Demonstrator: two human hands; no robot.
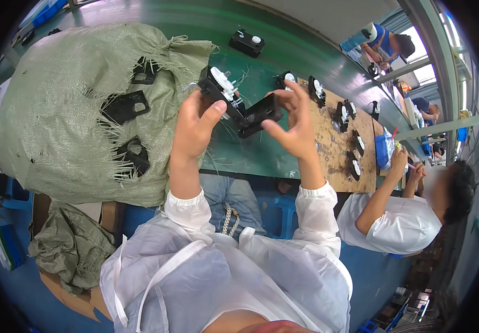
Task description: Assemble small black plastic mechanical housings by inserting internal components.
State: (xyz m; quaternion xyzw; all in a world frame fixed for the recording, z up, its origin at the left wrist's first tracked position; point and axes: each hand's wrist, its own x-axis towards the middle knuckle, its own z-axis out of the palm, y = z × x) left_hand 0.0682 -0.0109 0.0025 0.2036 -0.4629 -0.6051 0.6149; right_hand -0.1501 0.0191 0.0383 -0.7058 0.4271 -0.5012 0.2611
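In my left hand (194, 126) is a black plastic gear housing (213, 89), tilted, with white gears (224, 82) and small metal pins on its upper side. A bent metal rod sticks out from its left end. My right hand (295, 125) grips a black plastic cover (264, 113) by its right end, thumb below and fingers above. The two parts meet or nearly meet at their lower ends; whether they touch I cannot tell. Both hands are raised over the green bench (234, 150).
A large woven sack (67, 122) fills the bench's left side; black covers (125, 106) poke through its torn holes. Another gear housing (247, 43) lies farther back. Several geared units (341, 116) lie on the wooden board (328, 158) at right, near a blue bin (382, 151) and a seated co-worker (394, 222).
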